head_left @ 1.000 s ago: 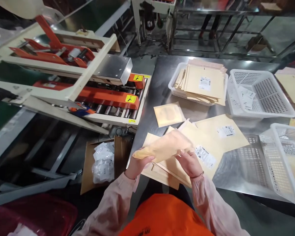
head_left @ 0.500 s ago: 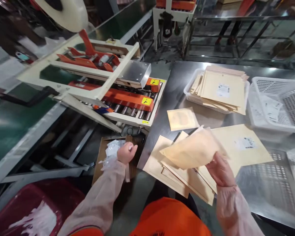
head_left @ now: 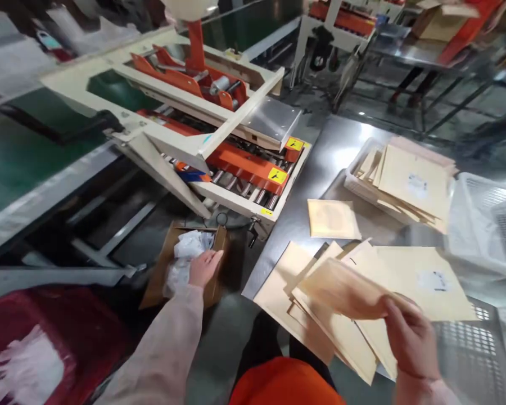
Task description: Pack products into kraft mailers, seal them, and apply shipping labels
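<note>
Envelope (head_left: 341, 287) gripped in right hand (head_left: 411, 340); left hand (head_left: 202, 267) open, reaching into box (head_left: 160, 281) of packets (head_left: 185, 250).

A steel bench (head_left: 341, 152) fills the right of the scene, its top shining under overhead light. On the left stands a cream and orange roller machine (head_left: 219, 129) beside a green conveyor belt (head_left: 21, 163). Far right, metal frames (head_left: 425, 73) stand on a grey floor (head_left: 223, 349).
</note>
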`<state>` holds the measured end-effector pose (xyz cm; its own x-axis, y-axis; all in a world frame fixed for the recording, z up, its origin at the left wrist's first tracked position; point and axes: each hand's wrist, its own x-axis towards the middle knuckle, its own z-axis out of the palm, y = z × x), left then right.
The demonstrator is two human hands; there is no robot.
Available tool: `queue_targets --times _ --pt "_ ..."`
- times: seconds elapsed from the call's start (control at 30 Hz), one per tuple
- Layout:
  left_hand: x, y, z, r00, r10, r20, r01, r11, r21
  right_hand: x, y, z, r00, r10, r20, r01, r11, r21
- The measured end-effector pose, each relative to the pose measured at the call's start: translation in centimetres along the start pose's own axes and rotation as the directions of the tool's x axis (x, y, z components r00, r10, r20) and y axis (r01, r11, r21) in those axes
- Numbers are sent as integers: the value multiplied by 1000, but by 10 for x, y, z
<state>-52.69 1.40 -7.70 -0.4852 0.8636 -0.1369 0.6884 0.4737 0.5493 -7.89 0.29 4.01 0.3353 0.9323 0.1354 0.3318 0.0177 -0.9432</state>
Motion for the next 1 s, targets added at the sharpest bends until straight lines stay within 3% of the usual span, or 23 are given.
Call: queue_targets --times 0.07,0.1,0.13,0.2,0.27,0.33,0.37,0.43,0.53,0.6,0.73,0.8,0.93,1.0 --pt "-27 44 -10 973 229 -27 -229 948 -219 -4 -14 15 984 -137 118 153 979 -138" --pt "-41 70 -17 916 392 -82 -395 851 -346 -6 -20 22 968 -186 169 213 963 -164" --pt "-55 98 -23 829 539 -150 -546 722 -425 -8 -26 29 952 -218 215 257 951 -173" --pt "-81 154 -33 606 760 -233 -755 458 -469 -12 -34 38 927 -247 283 303 937 -173" --pt "-102 204 -35 412 900 -142 -858 331 -392 -15 -34 39 904 -256 341 320 936 -147" --pt "-117 240 -29 267 961 73 -925 276 -262 -19 -30 34 894 -259 367 324 937 -128" --pt "-122 253 -25 213 959 185 -947 249 -201 -21 -28 30 898 -255 359 319 939 -131" --pt "-129 269 -15 151 926 347 -972 203 -120 -25 -26 20 917 -232 324 292 945 -148" --pt "-133 275 -6 120 906 406 -982 168 -85 -29 -26 3 926 -240 291 300 937 -181" --pt "-130 273 -6 130 908 399 -984 168 -63 -29 -26 -9 917 -282 283 349 911 -221" --pt "-113 260 -11 254 893 373 -965 262 29 -29 -24 -28 918 -320 236 383 873 -303" --pt "-107 252 -14 284 893 348 -957 287 44 -28 -27 -29 907 -300 295 390 863 -323" --pt "-108 241 -15 247 925 288 -969 236 71 -25 -46 -19 807 -297 510 515 777 -361" --pt "-113 238 -14 230 943 241 -972 212 97 -21 -55 -13 760 -235 606 529 765 -368"
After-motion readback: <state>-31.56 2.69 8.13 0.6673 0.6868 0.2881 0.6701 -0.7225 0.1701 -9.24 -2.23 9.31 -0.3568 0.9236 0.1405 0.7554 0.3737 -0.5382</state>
